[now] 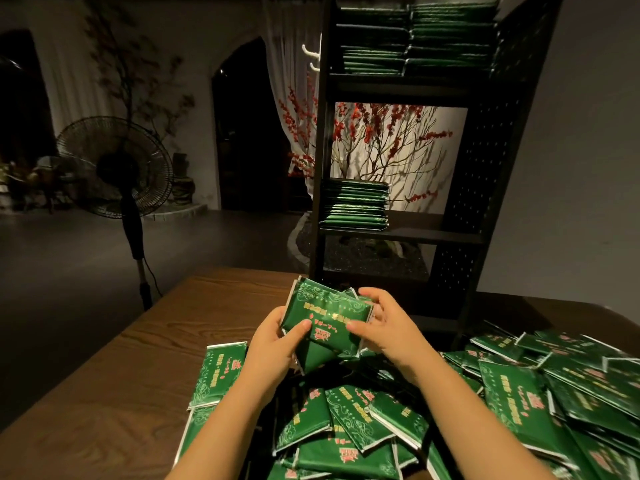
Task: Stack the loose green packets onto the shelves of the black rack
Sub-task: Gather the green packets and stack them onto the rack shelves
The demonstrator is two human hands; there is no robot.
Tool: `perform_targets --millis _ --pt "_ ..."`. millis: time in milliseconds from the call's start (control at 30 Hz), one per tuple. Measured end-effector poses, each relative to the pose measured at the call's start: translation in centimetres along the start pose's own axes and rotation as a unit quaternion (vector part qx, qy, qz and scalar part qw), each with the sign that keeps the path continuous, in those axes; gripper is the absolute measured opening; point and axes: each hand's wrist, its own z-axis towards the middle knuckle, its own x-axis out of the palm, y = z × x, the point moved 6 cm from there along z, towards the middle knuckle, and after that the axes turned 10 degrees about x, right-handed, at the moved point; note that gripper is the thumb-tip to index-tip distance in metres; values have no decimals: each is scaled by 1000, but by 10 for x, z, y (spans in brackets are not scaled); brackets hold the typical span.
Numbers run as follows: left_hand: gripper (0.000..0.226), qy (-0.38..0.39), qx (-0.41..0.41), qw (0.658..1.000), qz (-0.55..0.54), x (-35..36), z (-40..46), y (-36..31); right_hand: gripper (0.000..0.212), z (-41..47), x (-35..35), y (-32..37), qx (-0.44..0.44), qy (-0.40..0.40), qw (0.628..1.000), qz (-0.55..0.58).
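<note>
Packets in hand: I've got a small bundle of green packets [327,315] gripped between left hand [273,341] and right hand [389,327], thumbs on top, above the loose pile [415,410] on the wooden table [121,358]. Glossy green wrappers, gold and red print. Black rack [485,161] at far right: top shelf full, middle shelf one stack [355,204] on its left.

Green packets [327,315] bear pale swirls and red-gold print; black rack [485,188]; brown wood-grain table [131,368].
</note>
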Motion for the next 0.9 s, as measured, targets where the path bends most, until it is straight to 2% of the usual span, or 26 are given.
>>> perform_targets --millis 100,200,333,400,467,567,700,900 --pt "26 31 -24 999 -25 3 -1 0 43 -3 2 -12 20 9 999 42" --pt "47 80 -2 997 7 6 -3 -6 25 -3 -1 -14 16 -18 998 66" --pt "67 102 11 993 51 5 -8 -6 15 -4 1 -14 -21 -42 998 -45" --pt "66 99 3 995 22 9 -12 -5 17 -4 8 -18 -15 -42 995 -89" --pt "55 77 -8 997 6 11 -15 -2 18 -5 16 -26 4 -24 995 -100" --pt "50 59 -8 998 28 9 -19 6 30 -7 22 -35 19 -17 992 -127" --pt "53 78 3 992 102 6 -26 11 38 -12 20 -44 45 -18 988 -149" --pt "46 113 -19 985 130 14 -29 14 33 -14 23 -42 50 -20 987 -154"
